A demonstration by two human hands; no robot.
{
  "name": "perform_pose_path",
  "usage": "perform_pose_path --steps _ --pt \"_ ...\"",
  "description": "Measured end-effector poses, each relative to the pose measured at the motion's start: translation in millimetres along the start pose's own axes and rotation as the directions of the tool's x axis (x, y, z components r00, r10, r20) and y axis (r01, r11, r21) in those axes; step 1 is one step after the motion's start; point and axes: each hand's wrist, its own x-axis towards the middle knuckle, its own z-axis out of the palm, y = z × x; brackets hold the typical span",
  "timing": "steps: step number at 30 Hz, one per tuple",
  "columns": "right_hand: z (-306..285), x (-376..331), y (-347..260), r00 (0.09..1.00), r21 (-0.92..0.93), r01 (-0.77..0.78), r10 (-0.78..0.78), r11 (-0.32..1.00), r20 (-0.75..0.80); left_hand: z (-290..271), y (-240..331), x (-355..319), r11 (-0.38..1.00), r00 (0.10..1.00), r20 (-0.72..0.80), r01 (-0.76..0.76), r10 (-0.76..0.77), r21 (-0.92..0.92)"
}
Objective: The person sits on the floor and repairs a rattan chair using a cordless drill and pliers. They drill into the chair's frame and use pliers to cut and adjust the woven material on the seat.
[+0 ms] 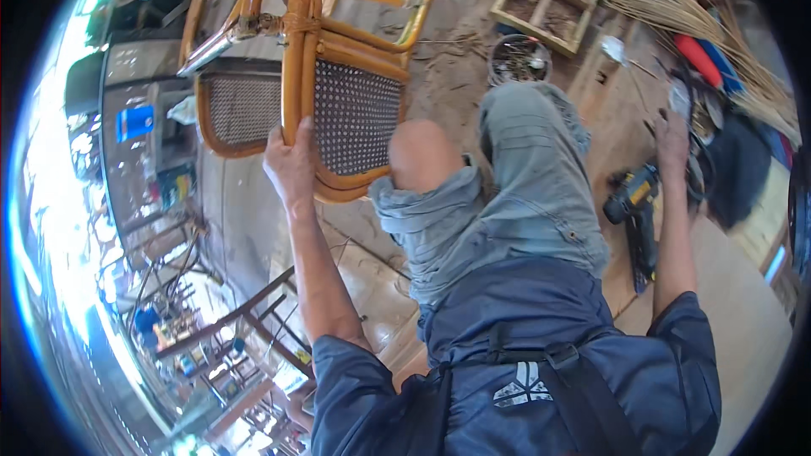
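The left hand (289, 160) was clamped on an upright pole of the rattan chair (297, 59), its fingers wrapped around the cane at the pole's near end; the chair stretched from that grip away from the body, its dark woven panel (359, 114) just to the right of the grip and a second woven panel (242, 110) to the left; a bare knee (427, 156) came up close to the right edge of the dark panel, though whether the two touched I could not tell; the right hand (672, 148) was well apart from the chair, far to the right of the left hand's grip, its fingers near a pale, shiny item (678, 99); whether they were closed on it I could not tell; a black and yellow power tool (634, 194) lay just left of the right hand and forearm, a dark cloth-like heap (739, 169) to their right; beyond the right hand's fingers were a red object (699, 61) and a bundle of pale strands (676, 10)
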Motion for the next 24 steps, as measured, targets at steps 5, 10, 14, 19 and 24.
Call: perform_pose_path --steps 5,10,14,19,24 --pt "38 36 38 0.994 -0.146 -0.024 0.039 0.989 0.102 -78 -39 63 0.991 0.999 -0.051 -0.019 0.012 -0.131" --pt "56 37 48 0.968 -0.193 -0.033 0.079 0.981 0.237 -117 -67 103 0.982 0.999 -0.052 0.0 -0.01 -0.19" --pt "62 39 73 0.983 -0.127 0.018 0.006 0.992 0.184 -122 -75 116 0.984 0.993 -0.12 -0.037 0.016 -0.174" --pt "63 35 67 0.987 -0.11 0.011 0.007 0.994 0.162 -124 -68 122 0.992 0.97 -0.21 -0.118 0.123 0.037" --pt "65 39 72 0.973 -0.033 -0.094 0.099 0.995 0.209 -133 -75 137 0.986 0.975 -0.182 -0.106 0.128 0.126"
